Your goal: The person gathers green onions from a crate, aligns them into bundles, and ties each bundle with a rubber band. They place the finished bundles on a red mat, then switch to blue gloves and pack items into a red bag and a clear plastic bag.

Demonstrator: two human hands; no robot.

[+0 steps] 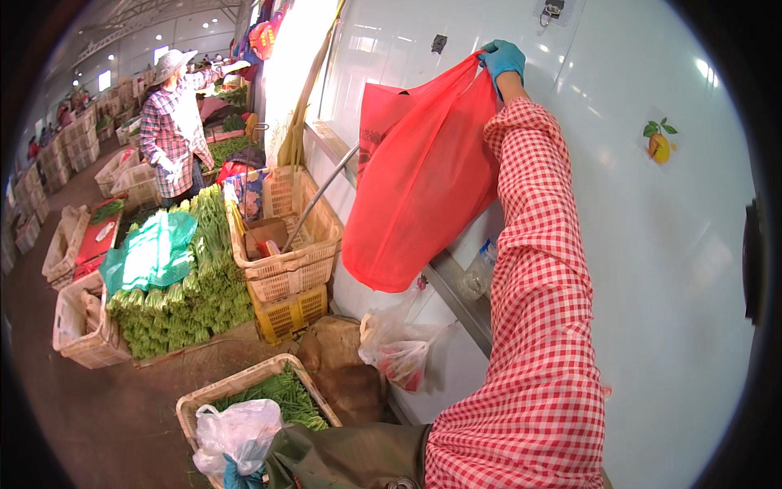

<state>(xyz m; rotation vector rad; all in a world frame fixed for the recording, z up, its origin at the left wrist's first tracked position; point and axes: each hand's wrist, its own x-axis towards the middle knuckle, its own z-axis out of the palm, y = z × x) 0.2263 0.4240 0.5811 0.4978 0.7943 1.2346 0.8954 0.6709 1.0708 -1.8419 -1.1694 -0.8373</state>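
Note:
My right hand [504,61], in a teal glove, is raised against the pale wall panel and grips the gathered top of a red fabric bag [421,183]. The bag hangs down from my fingers, its body full and rounded, with dark printing on its left side. At the lower left, my left hand [243,475], also in a teal glove, holds a white plastic bag [238,431] above a crate of cut green vegetables [284,394]. My left hand is partly hidden by the bag and by olive-green waterproof material.
Small hooks [438,44] are fixed on the wall. A ledge [458,293] carries a plastic bottle [479,272], with a clear bag [406,360] hanging below. Stacked crates [287,275] and bundled green stalks [183,312] stand left. Another person [174,131] is behind them.

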